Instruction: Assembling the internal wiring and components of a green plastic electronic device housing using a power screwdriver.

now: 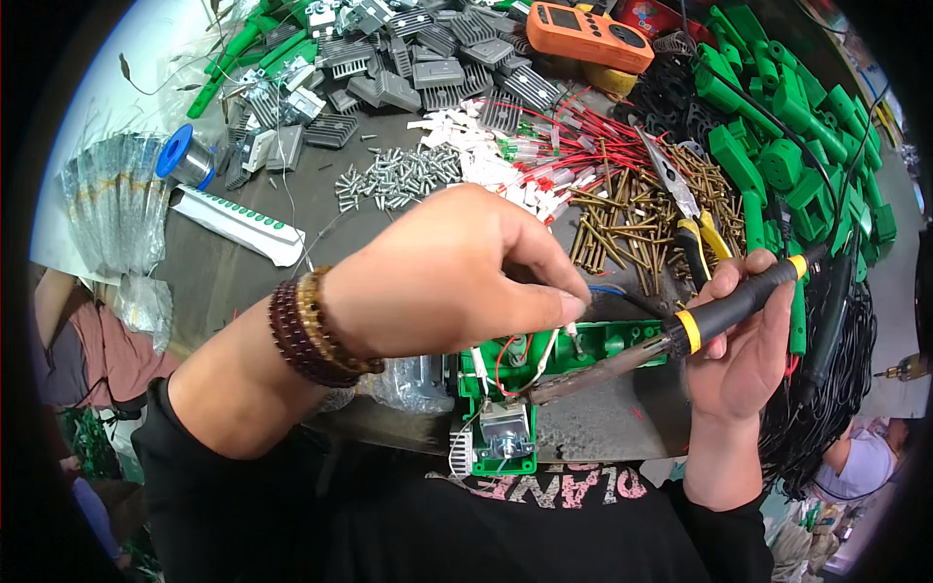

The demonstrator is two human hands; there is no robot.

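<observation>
My right hand (741, 355) grips a soldering iron (743, 303) with a black handle and yellow bands. Its dark metal shaft slants down-left, the tip over an open green plastic housing (607, 342). My left hand (457, 277), with beaded bracelets at the wrist, is closed in a pinch above this housing. A thin white wire (547, 360) runs up to its fingertips, which partly hide what they hold. Inside the housing are a red wire (500, 367) and a metal switch-like part (505, 432). The housing lies at the table's near edge, before my black shirt.
Behind my hands lie screws (394, 178), brass rods (632, 228), red-wired parts (583, 141) and yellow-handled pliers (695, 228). Grey finned blocks (437, 73), an orange meter (588, 37) and green housings (792, 146) sit farther back. A solder spool (185, 158) stands left; black cables (826, 418) hang right.
</observation>
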